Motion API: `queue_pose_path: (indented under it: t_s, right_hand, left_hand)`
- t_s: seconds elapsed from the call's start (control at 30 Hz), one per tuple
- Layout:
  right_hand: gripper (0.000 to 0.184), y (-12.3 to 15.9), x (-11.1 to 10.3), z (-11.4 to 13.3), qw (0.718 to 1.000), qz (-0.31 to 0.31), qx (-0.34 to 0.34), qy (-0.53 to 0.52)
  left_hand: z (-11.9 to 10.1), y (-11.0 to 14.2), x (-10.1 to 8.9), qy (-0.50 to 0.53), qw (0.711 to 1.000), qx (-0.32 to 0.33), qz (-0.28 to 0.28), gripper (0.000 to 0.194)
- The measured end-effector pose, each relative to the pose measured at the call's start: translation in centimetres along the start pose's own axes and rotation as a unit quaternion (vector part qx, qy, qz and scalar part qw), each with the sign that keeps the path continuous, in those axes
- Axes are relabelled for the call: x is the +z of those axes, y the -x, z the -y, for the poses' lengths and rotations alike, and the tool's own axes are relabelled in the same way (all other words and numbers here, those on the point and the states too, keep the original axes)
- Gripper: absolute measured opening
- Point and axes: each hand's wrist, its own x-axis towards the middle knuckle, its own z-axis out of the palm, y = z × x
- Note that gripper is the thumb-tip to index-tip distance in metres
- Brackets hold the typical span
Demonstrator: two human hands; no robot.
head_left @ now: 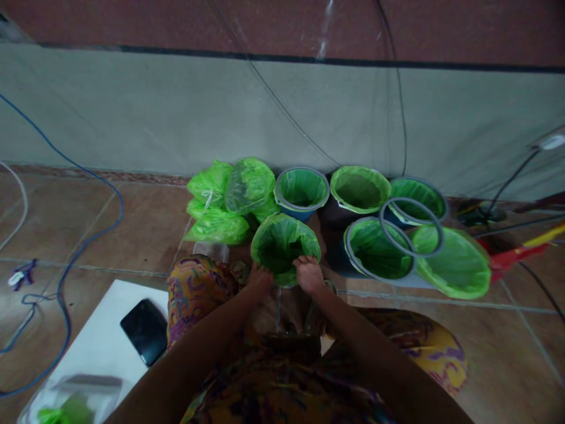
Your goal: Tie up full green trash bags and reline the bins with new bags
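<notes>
Right in front of me stands a bin with a green bin liner (286, 227) folded over its rim. My left hand (261, 275) grips the near left part of that rim, fingers closed on the liner. At the near right, my right hand (308, 272) is closed over the liner's edge, with its fingertips inside the opening. The liner hides the bin's own rim, and its inside is dark. Just behind is a blue bin (302, 206) with a grey ring over its green liner. A loose grey ring (435, 247) lies across two lined bins to the right.
Several other lined bins, one at the back (359, 189), stand along the wall (176, 118). Filled green bags (216, 227) are piled left. A phone (145, 331) lies on a white board (106, 321). A blue cable (79, 256) crosses the tiled floor.
</notes>
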Motion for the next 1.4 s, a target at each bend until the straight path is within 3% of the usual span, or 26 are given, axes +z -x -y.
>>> queue_pose_path:
  t_s: [0.13,0.27,0.5,0.73,0.9,1.0,1.1,1.23,1.4]
  right_hand:
    - [0.032,1.7,1.0,2.1,0.994,0.038,-0.095,-0.037]
    - [0.037,1.8,3.0,3.6,0.994,0.086,-0.071,-0.020]
    - [0.036,0.6,3.4,2.0,0.993,0.105,-0.056,0.011]
    - [0.038,3.2,2.6,1.4,0.998,0.005,-0.059,-0.024]
    - [0.035,4.6,0.1,0.2,0.998,-0.031,0.028,-0.048]
    - [0.037,4.8,-1.7,-1.1,0.991,0.017,0.126,-0.030]
    - [0.033,5.1,-2.6,-2.4,0.984,0.063,0.166,-0.022]
    - [0.030,5.6,-2.3,-3.4,0.981,0.088,0.173,-0.027]
    - [0.033,5.8,-0.9,-3.9,0.975,0.106,0.192,-0.039]
  left_hand:
    - [-0.2,0.1,-0.1,-0.039,0.999,0.010,0.008,0.031]
    - [0.0,0.1,-0.1,-0.066,0.997,0.021,0.014,0.029]
    - [0.4,0.2,-0.1,-0.095,0.995,0.032,0.013,0.028]
    - [1.2,0.0,-0.8,-0.119,0.992,0.034,0.010,0.031]
    - [0.7,0.5,-1.7,-0.173,0.984,-0.003,-0.035,0.038]
    - [-1.4,0.8,-1.9,-0.154,0.987,-0.008,-0.049,0.045]
    - [-4.2,0.2,-1.4,-0.096,0.995,0.015,-0.013,0.040]
    - [-6.8,-1.9,0.3,-0.082,0.996,0.026,0.032,0.028]
    - [-6.4,-3.5,1.9,-0.117,0.991,0.041,0.060,0.027]
